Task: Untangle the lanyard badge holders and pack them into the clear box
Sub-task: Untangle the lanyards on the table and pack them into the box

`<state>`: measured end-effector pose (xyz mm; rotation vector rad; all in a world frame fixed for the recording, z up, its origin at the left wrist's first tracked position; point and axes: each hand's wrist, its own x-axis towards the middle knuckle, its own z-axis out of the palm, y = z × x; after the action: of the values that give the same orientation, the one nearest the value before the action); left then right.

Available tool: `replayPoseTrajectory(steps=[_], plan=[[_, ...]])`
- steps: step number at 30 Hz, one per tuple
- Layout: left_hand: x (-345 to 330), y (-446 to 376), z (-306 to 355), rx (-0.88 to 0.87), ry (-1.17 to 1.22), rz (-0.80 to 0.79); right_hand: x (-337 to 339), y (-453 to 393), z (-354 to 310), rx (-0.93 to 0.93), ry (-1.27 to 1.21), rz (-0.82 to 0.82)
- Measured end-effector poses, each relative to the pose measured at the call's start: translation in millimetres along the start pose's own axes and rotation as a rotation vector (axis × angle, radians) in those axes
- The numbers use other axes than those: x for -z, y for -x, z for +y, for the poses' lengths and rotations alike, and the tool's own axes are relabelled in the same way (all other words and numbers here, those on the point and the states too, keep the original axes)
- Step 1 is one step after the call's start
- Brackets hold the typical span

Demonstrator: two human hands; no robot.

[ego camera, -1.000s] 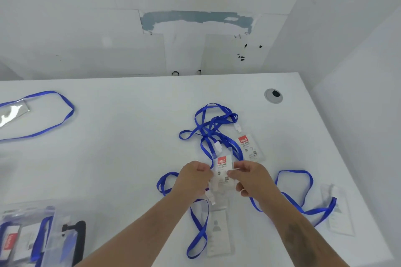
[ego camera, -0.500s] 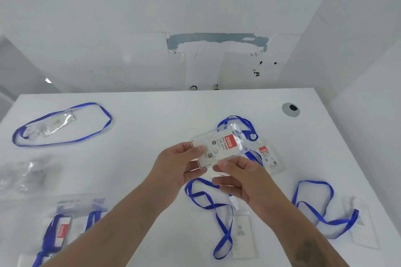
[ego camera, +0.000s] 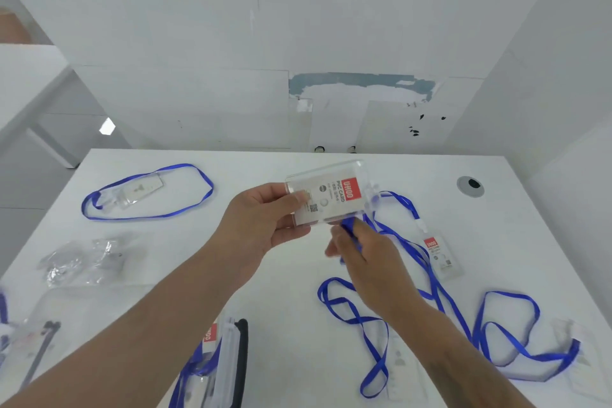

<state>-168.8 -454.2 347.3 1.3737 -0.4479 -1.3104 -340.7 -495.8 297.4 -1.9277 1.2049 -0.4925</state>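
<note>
My left hand [ego camera: 265, 222] holds a clear badge holder [ego camera: 326, 197] with a red label, lifted above the white table [ego camera: 265, 169]. Just below it my right hand [ego camera: 361, 248] pinches its blue lanyard strap [ego camera: 349, 228], which trails right and down over the table. A second red-labelled badge holder [ego camera: 438, 253] lies to the right among tangled blue straps [ego camera: 430, 278]. Two more holders lie at the bottom centre [ego camera: 397, 361] and far right [ego camera: 576, 351], each with a blue loop. The clear box [ego camera: 215, 371], with blue lanyards inside, sits at the bottom edge under my left forearm.
A separate lanyard with its holder [ego camera: 139, 190] lies spread at the table's far left. Crumpled clear plastic wrap [ego camera: 82, 262] lies at the left. A round cable grommet [ego camera: 470, 185] sits at the far right corner. White walls close in behind and right.
Both hands lifted the badge holder off the tangle and carried it up and left. My right hand shifted from the holder's edge to the blue strap. The camera tilted up.
</note>
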Motion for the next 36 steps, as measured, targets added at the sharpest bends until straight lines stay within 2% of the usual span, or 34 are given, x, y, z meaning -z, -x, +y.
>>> replayPoseTrajectory(steps=[3,6,9,13,17,21,24,27,29,31,34,36], plan=[[5,-2,-2,-0.101,-0.183,0.160,-1,9,-22,0.045,0.218,-0.181],[13,-1,-9,-0.222,-0.451,0.226,10,12,-46,0.143,0.439,-0.192],[25,2,-15,-0.259,-0.664,0.207,32,6,-70,0.159,0.503,-0.178],[37,8,-15,-0.208,-0.811,0.076,60,-15,-85,0.167,0.416,-0.144],[42,16,-6,-0.044,-0.598,-0.118,67,-38,-79,0.154,0.153,-0.149],[47,22,2,0.101,-0.235,-0.223,45,-45,-54,-0.033,-0.214,-0.157],[48,20,4,0.123,0.033,-0.134,15,-27,-38,-0.088,-0.066,-0.102],[49,12,3,0.106,0.145,0.076,-10,2,-39,-0.027,-0.083,-0.143],[52,8,0,0.067,0.018,0.220,-20,19,-42,0.088,0.097,-0.205],[55,6,-5,0.005,-0.211,0.293,-19,28,-51,0.206,0.323,-0.220],[60,11,-11,-0.083,-0.510,0.232,1,25,-70,0.261,0.421,-0.134],[64,18,-13,-0.077,-0.617,0.142,17,16,-84,0.270,0.390,-0.081]])
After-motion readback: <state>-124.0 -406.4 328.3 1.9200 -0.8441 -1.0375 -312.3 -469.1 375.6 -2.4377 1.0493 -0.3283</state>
